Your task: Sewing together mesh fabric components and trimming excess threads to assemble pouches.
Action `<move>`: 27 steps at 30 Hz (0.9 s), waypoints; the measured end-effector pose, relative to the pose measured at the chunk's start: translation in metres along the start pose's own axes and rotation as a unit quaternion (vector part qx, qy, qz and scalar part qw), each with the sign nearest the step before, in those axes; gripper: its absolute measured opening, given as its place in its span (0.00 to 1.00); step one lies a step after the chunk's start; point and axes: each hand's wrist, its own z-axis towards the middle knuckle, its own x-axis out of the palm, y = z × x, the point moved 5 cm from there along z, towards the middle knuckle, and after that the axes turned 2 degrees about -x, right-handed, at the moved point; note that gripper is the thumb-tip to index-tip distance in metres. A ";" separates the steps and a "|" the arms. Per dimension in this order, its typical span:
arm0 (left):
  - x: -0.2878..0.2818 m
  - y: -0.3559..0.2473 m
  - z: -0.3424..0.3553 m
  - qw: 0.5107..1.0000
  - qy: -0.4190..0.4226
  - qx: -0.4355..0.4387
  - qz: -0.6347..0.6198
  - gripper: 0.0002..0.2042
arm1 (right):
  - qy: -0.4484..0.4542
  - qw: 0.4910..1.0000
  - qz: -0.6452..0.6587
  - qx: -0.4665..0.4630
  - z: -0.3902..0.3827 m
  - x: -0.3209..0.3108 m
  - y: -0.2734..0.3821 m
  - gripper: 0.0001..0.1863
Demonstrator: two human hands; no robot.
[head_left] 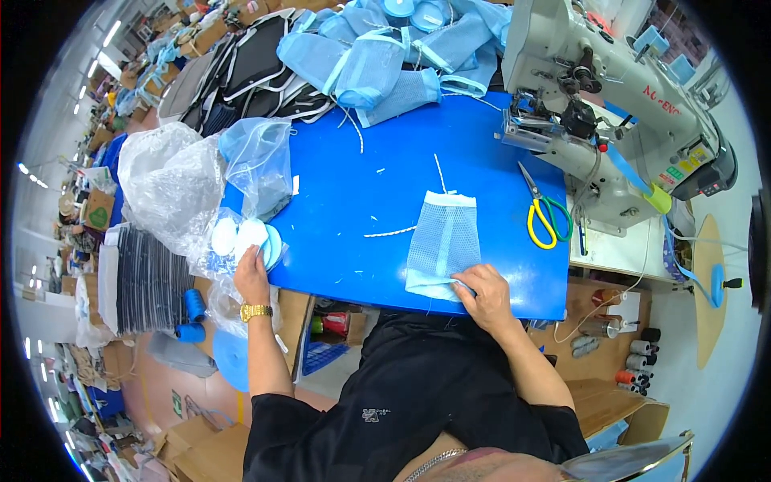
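Observation:
A small light-blue mesh bag lies flat on the blue tabletop, white drawstring cords trailing from its far end and left side. At the bag's near right corner, my right hand pinches the hem between thumb and fingers. Out to the left, my left hand grips the near edge of a white round disc. More white and light-blue discs rest around it on clear plastic wrapping. The fingertips of the left hand are partly hidden by its own back.
A sewing machine stands at the right. Beside it lie scissors with yellow and green handles. Blue mesh bags are heaped at the back, next to black-and-grey pieces. Clear plastic bags crowd the left edge.

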 end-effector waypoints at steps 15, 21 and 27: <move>0.000 0.000 0.001 0.996 -0.028 -0.029 -0.078 0.08 | -0.003 1.000 0.004 0.008 -0.001 -0.001 -0.001 0.08; -0.009 0.004 0.016 0.993 -0.046 -0.068 -0.079 0.09 | -0.012 1.000 0.012 0.006 0.000 -0.002 0.000 0.08; 0.002 -0.003 0.015 0.998 -0.014 -0.036 -0.042 0.07 | -0.014 1.000 0.013 0.004 0.000 -0.001 -0.002 0.08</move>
